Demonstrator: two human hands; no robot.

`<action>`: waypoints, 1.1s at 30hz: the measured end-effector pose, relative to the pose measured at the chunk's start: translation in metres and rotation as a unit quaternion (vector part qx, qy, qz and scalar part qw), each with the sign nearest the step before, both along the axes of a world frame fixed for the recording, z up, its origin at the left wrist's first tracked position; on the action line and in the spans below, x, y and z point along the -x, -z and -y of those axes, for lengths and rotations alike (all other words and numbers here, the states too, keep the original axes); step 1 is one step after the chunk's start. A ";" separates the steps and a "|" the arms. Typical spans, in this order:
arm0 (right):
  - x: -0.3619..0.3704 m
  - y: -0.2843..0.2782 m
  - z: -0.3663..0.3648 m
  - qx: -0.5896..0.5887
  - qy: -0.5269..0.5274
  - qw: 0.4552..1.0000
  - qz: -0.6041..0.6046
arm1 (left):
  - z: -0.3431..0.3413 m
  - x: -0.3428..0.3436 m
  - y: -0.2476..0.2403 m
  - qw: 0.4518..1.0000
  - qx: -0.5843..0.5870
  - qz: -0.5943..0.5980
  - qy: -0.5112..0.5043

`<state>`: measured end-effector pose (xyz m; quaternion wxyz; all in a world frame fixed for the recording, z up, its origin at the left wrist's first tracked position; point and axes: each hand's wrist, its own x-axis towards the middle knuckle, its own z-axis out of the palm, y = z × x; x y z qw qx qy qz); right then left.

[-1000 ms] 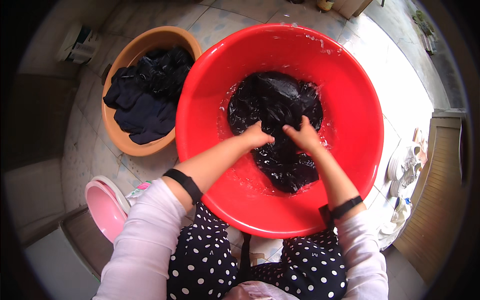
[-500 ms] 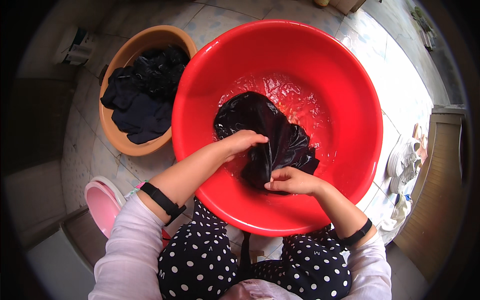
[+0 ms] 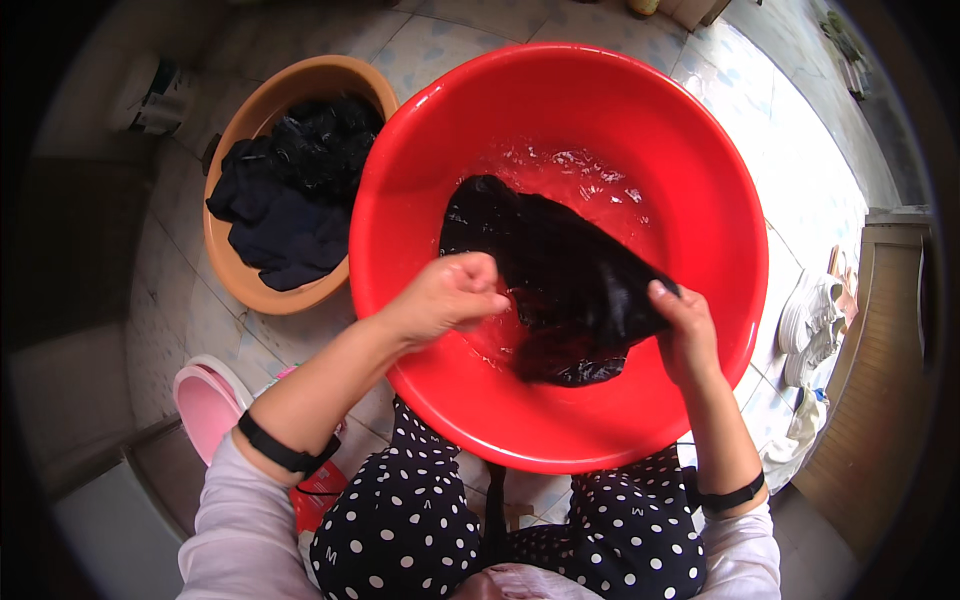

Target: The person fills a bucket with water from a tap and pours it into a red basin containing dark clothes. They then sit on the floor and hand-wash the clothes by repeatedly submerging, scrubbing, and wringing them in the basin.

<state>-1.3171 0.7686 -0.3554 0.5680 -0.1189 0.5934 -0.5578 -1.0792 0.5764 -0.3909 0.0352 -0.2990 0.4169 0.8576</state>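
Note:
A wet black garment (image 3: 570, 270) lies bunched in shallow water inside a large red basin (image 3: 720, 200) in front of my knees. My right hand (image 3: 685, 325) grips its right end, thumb on top, and holds that edge raised over the water. Over the garment's left edge is my left hand (image 3: 450, 295), its fingers curled in and its thumb pointing right. The inside of that fist is hidden, so whether it has cloth in it does not show. The garment's lower part is blurred.
An orange-tan basin (image 3: 222, 255) with dark wet clothes (image 3: 290, 215) stands left of the red one. Pink basins (image 3: 205, 405) are at lower left. White shoes (image 3: 805, 320) lie on the tiled floor at right, beside a brown wooden panel (image 3: 870, 370).
My right hand has moved right and up, drawing the garment's edge with it. My left hand has shifted left and its fingers have curled. The garment is spread wider.

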 end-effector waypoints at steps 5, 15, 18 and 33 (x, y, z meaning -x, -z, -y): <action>-0.037 -0.033 0.005 0.025 0.010 0.989 0.145 | -0.003 0.006 -0.026 0.970 0.162 0.111 0.141; 0.000 -0.061 -0.020 0.258 0.031 0.962 0.088 | -0.042 0.034 0.020 0.968 0.184 -0.026 0.168; 0.006 -0.084 -0.015 0.340 0.010 0.937 0.075 | -0.072 0.053 0.019 0.900 0.345 -0.004 0.267; 0.094 -0.111 -0.028 0.465 0.067 0.878 0.091 | 0.036 -0.012 -0.110 0.977 0.146 -0.155 -0.023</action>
